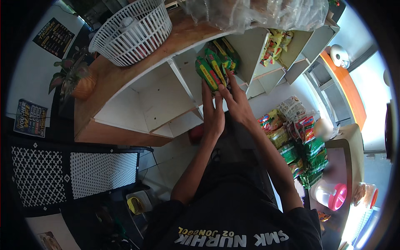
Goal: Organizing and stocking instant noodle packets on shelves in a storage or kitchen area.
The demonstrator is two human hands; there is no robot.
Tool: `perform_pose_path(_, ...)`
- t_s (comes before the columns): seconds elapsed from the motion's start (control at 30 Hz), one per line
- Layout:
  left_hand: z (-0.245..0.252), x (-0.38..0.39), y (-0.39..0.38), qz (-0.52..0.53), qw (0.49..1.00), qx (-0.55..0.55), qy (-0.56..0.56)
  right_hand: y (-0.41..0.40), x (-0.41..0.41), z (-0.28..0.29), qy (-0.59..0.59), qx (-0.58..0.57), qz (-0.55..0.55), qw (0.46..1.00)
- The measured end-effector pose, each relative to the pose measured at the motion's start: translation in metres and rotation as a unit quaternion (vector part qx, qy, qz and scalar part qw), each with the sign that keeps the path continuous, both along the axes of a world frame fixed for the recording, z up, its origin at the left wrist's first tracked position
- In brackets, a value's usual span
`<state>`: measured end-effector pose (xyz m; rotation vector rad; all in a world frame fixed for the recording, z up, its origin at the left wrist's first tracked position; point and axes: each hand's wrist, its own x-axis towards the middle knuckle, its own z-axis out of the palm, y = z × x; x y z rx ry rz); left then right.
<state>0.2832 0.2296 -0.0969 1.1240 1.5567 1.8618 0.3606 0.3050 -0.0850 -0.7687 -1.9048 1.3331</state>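
Observation:
Both hands are at the front of an open wooden shelf compartment (187, 67). My left hand (213, 114) presses the near side of a green and yellow instant noodle packet (206, 74), its fingers pointing into the shelf. From the other side, my right hand (235, 100) has its thumb and fingers around the end of another green noodle packet (215, 61) that touches the first. Behind these, more green packets (229, 53) stand in a row against the compartment's inner side. Parts of the packets are hidden by the fingers.
A white plastic basket (137, 34) and clear plastic bags (259, 14) lie on the shelf top. Yellow packets (272, 50) sit in a farther compartment. At right, several noodle packets (315, 159) lie near a pink-lidded container (331, 195). A potted plant (82, 82) stands at left.

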Motion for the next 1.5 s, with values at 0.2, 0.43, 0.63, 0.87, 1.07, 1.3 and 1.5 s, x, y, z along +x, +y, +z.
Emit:
perform_pose_path(0.2, -0.023, -0.02, 0.009, -0.004, 0.998, 0.007, -0.059, 0.01, -0.011, -0.017, -0.012, 0.061, 0.034, 0.997)
perform_pose_path(0.43, -0.032, -0.022, 0.016, -0.008, 0.998, 0.004, -0.059, 0.0, -0.021, -0.057, -0.013, 0.323, -0.215, 0.922)
perform_pose_path(0.63, -0.016, -0.032, 0.022, 0.005, 0.999, -0.029, -0.041, -0.005, -0.032, -0.061, -0.032, 0.339, -0.174, 0.924)
perform_pose_path(0.87, -0.015, -0.046, 0.035, 0.014, 0.999, -0.026, -0.024, -0.006, -0.042, -0.055, -0.13, 0.3, -0.137, 0.935)
perform_pose_path(1.07, -0.015, -0.054, 0.048, 0.011, 0.998, -0.052, -0.016, -0.003, -0.05, -0.05, -0.173, 0.33, -0.124, 0.92)
perform_pose_path(1.3, -0.021, -0.052, 0.051, 0.012, 0.999, -0.052, 0.008, 0.004, -0.046, -0.056, -0.161, 0.34, -0.085, 0.923)
perform_pose_path(1.5, -0.033, -0.044, 0.039, 0.038, 0.991, -0.085, 0.094, 0.001, -0.038, -0.063, -0.108, 0.318, -0.081, 0.938)
